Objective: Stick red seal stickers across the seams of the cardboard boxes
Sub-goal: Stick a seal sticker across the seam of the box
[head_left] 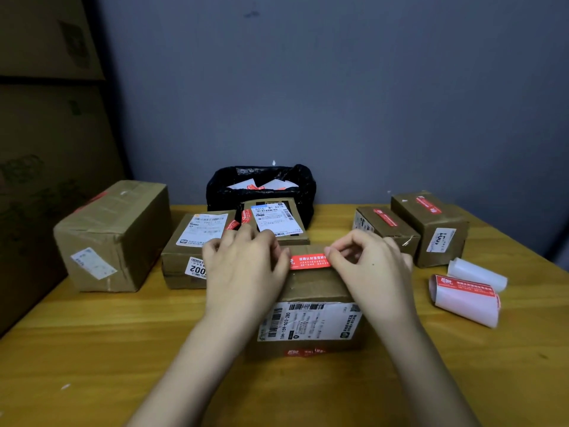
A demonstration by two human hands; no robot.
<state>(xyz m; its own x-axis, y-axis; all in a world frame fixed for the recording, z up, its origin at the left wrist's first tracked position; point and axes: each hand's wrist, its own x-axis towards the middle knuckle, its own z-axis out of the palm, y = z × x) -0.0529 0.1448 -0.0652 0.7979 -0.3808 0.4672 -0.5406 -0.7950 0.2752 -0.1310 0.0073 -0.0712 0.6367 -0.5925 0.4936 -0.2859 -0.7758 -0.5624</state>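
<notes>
— Now, how should this step be done well?

— The red seal sticker (309,261) should be kept taut and level over the top of the near cardboard box (314,291), so that the seam is crossed squarely; one end should be pressed down first, then the strip smoothed toward the other, so that no crease is trapped.

— And where is the sticker held?

— It is stretched between the two hands, at the far edge of the box top; its left end is pinched under the thumb of the left hand (246,269), its right end is nipped between thumb and forefinger of the right hand (369,266); whether it is already touching the cardboard cannot be told.
</notes>
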